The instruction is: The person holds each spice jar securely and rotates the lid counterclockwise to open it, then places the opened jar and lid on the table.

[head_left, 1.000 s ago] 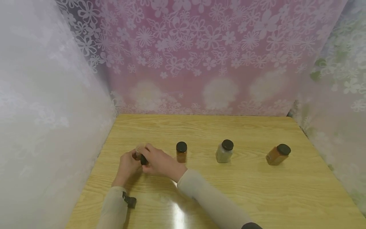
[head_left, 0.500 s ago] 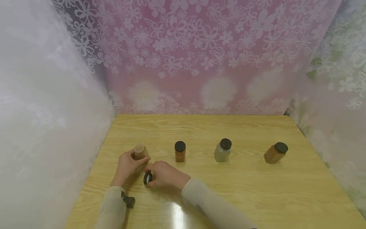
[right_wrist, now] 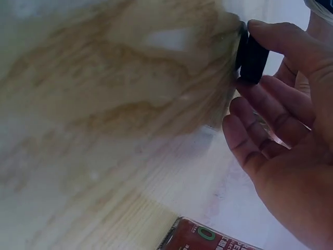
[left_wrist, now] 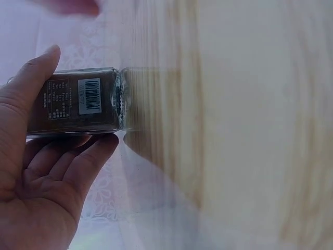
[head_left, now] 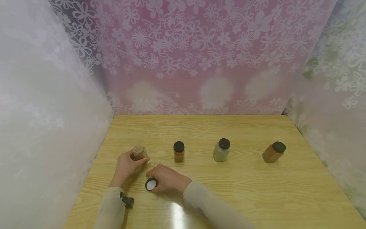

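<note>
My left hand [head_left: 127, 166] holds an uncapped spice jar [head_left: 139, 153] upright on the table, thumb on one side and fingers on the other. Its pale perforated top faces up in the head view, and the left wrist view shows a barcode label on the glass jar [left_wrist: 88, 99]. Nearer to me, my right hand [head_left: 166, 179] pinches a round black lid [head_left: 151, 184] between thumb and fingers, its white inside facing up. In the right wrist view the lid [right_wrist: 254, 60] is at or just above the table surface; I cannot tell whether it touches.
Three black-capped jars stand in a row to the right: a reddish-brown jar [head_left: 179, 156], a grey-white jar [head_left: 220, 153] and an orange-brown jar [head_left: 271, 154]. The wood-grain table [head_left: 234, 194] meets patterned curtains at the back and sides.
The black lid has come away from the jar in my right hand, moved toward me and turned with its white inside up. My left hand has stayed on the jar.
</note>
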The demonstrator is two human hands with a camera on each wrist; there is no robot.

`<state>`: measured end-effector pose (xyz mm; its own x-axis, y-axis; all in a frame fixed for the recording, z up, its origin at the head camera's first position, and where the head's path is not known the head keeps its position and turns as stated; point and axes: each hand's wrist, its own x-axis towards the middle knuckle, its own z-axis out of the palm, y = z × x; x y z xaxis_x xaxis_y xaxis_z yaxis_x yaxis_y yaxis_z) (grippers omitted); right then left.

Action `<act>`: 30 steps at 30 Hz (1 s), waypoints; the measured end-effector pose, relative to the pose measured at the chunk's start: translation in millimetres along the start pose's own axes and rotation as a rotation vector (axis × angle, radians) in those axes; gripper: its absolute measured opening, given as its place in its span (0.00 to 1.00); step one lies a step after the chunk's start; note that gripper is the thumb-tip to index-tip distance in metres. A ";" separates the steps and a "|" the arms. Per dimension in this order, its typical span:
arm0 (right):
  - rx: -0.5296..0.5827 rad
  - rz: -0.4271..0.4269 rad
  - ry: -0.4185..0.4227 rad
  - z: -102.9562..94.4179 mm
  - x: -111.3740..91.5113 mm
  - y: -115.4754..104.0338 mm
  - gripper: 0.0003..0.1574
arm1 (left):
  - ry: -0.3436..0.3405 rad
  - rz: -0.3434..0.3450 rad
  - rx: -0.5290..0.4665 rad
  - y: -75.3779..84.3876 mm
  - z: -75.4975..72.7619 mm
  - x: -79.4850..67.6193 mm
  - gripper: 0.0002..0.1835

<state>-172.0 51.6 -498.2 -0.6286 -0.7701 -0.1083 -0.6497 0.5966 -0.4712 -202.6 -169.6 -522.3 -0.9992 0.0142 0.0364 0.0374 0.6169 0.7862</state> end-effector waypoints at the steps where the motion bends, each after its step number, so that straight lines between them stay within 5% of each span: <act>1: -0.020 -0.010 0.003 0.8 0.3 0.3 0.24 | -0.003 0.003 -0.001 0.0 -0.4 0.0 0.29; 5: -0.055 -0.029 0.007 3.0 1.3 0.5 0.19 | -0.018 0.011 0.005 -0.1 -2.8 -1.2 0.33; 14: -0.027 0.011 0.000 0.4 -4.5 -1.3 0.30 | -0.058 -0.039 0.103 1.8 -17.8 -24.8 0.55; 19: -0.052 0.066 0.021 -28.0 -18.8 -7.7 0.32 | 0.113 0.111 0.248 22.6 -25.2 -51.1 0.38; 23: -0.066 0.080 0.117 -66.9 -29.4 -7.5 0.27 | 0.229 0.244 0.261 52.5 -24.5 -61.9 0.23; 27: -0.087 0.082 0.264 -103.2 -36.8 0.4 0.23 | 0.195 0.370 0.197 83.7 -7.8 -57.9 0.20; 30: -0.157 0.063 0.368 -123.1 -38.5 9.6 0.21 | 0.096 0.356 0.120 100.7 9.8 -48.6 0.28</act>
<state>-206.7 114.7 -390.8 -0.7621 -0.6152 0.2016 -0.6442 0.6895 -0.3310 -150.3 -100.4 -450.9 -0.9181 0.1736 0.3562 0.3745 0.6741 0.6366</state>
